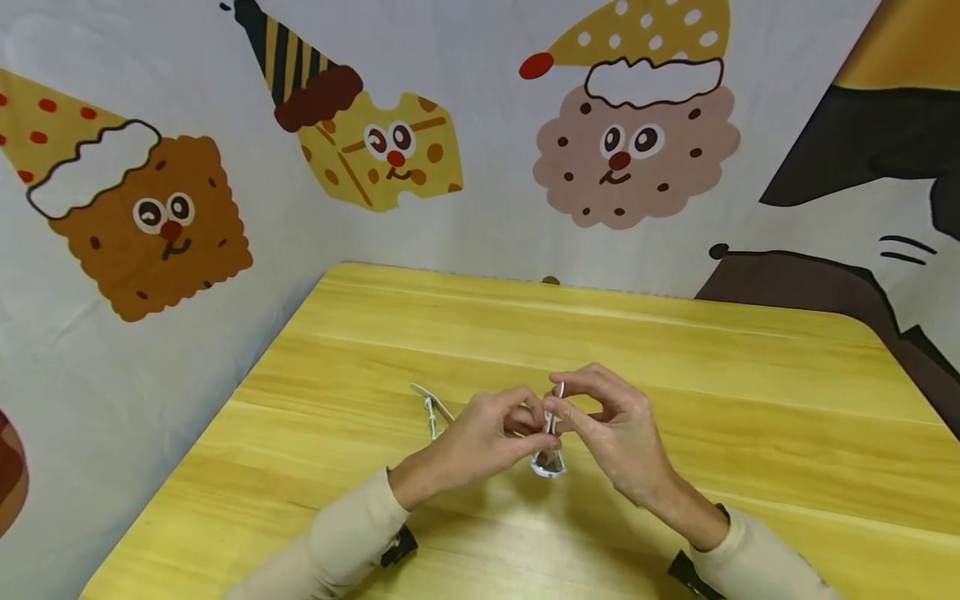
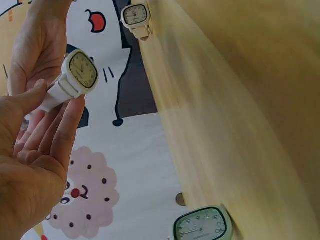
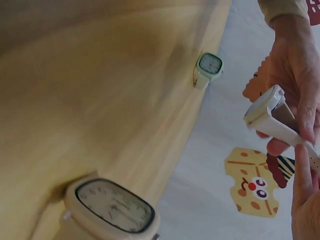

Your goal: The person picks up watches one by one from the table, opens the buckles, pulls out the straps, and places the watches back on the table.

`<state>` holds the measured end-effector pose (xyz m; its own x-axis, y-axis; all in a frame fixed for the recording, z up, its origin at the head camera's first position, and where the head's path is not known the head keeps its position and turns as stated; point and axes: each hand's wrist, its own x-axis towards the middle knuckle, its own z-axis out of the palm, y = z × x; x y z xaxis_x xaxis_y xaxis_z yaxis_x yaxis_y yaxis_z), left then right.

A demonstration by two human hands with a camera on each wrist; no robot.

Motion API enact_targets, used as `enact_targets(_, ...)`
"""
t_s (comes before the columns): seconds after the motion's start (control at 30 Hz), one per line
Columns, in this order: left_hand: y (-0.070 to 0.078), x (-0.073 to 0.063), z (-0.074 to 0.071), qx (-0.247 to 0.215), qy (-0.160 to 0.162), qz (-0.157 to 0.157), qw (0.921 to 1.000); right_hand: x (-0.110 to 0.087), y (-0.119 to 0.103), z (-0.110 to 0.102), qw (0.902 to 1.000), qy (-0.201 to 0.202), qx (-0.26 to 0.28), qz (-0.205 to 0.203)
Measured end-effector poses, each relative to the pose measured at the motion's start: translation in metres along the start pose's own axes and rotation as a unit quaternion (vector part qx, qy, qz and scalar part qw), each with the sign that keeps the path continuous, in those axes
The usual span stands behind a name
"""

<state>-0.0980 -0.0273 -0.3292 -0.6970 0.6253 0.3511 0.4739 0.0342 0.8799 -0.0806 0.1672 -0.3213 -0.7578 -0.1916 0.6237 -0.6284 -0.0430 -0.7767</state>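
Observation:
Both hands hold a white wristwatch (image 2: 82, 72) with a rounded-square dial up off the table, its dial hanging below the fingers in the head view. My left hand (image 1: 483, 437) pinches its white strap (image 3: 282, 131) between thumb and fingers. Fingers and thumb of my right hand (image 1: 626, 433) pinch the strap's upper end in the head view. A mint-green watch (image 3: 210, 64) stands on the table beyond the left hand, partly hidden by it in the head view. On the right-hand side, a beige watch (image 3: 115, 207) also stands on the table; the head view does not show it.
The yellow wood-grain table (image 1: 360, 333) reaches back to a white cloth backdrop (image 1: 487, 50) printed with cartoon biscuits and cheese. The cloth also runs along the table's left edge. Dark straps (image 1: 399, 546) sit at the wrists by the beige sleeves.

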Motion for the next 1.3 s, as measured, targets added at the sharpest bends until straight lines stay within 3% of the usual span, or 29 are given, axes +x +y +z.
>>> enact_targets(0.13,-0.002,0.003,-0.002,-0.004,-0.002,-0.01,0.9999,0.001,0.0,-0.001,0.9997,-0.004,0.012,0.022)
enact_targets(0.27,-0.003,0.002,-0.002,-0.009,0.011,-0.038,0.9992,-0.002,-0.001,-0.005,0.996,-0.024,-0.053,0.068)
enact_targets(0.47,-0.001,0.001,-0.005,-0.042,0.074,-0.092,0.9921,-0.005,-0.003,-0.014,0.9785,-0.045,-0.192,0.06)
enact_targets(0.6,-0.001,0.002,-0.007,-0.075,0.113,-0.109,0.9848,-0.006,-0.001,-0.017,0.9686,-0.074,-0.229,0.06)
enact_targets(0.8,-0.002,0.002,-0.01,-0.101,0.135,-0.106,0.9799,-0.007,0.001,-0.016,0.9539,-0.136,-0.236,0.126)
enact_targets(1.0,-0.002,0.002,-0.007,-0.131,0.145,-0.109,0.9746,-0.007,0.001,-0.013,0.9644,-0.128,-0.167,0.161)
enact_targets(1.2,-0.002,0.001,-0.003,-0.086,0.139,-0.095,0.982,-0.007,0.002,-0.012,0.9758,-0.114,-0.13,0.133)
enact_targets(1.3,-0.001,0.002,-0.002,-0.089,0.152,-0.096,0.9796,-0.007,0.001,-0.011,0.9754,-0.109,-0.143,0.127)
